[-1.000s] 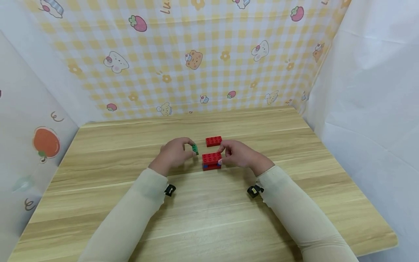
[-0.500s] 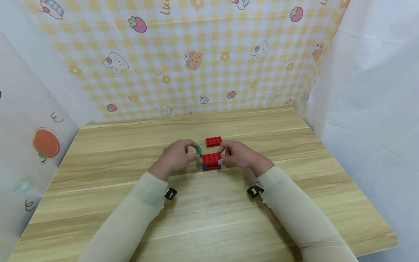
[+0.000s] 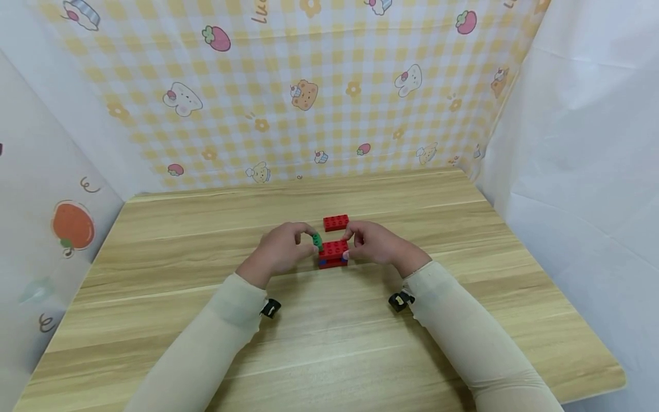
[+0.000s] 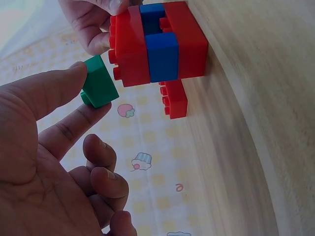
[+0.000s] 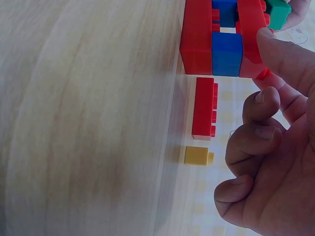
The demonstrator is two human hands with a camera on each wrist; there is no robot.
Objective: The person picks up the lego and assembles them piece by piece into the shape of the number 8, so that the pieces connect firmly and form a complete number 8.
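Note:
A small block structure stands mid-table: a red upper brick (image 3: pixel 333 248) rests on two blue bricks (image 4: pixel 163 57) set over a red lower brick (image 4: pixel 191 44), with a gap between the blue ones. My left hand (image 3: pixel 285 247) pinches a small green brick (image 4: pixel 101 83) between thumb and forefinger. That green brick is tilted, close over the left end of the upper red brick's studs. At the other end, my right hand (image 3: pixel 380 243) grips the upper red brick between thumb and forefinger, its other fingers loosely curled.
Behind the structure lies a loose red brick (image 3: pixel 336 222). A small yellow brick (image 5: pixel 197 156) appears beyond it in the right wrist view. The wooden table (image 3: pixel 329 355) meets a checked cloth (image 3: pixel 231 114) at the back.
My left hand has carried the green brick rightward and slightly nearer, from beside the structure to over its left end. The right hand keeps its grip, nearly unmoved.

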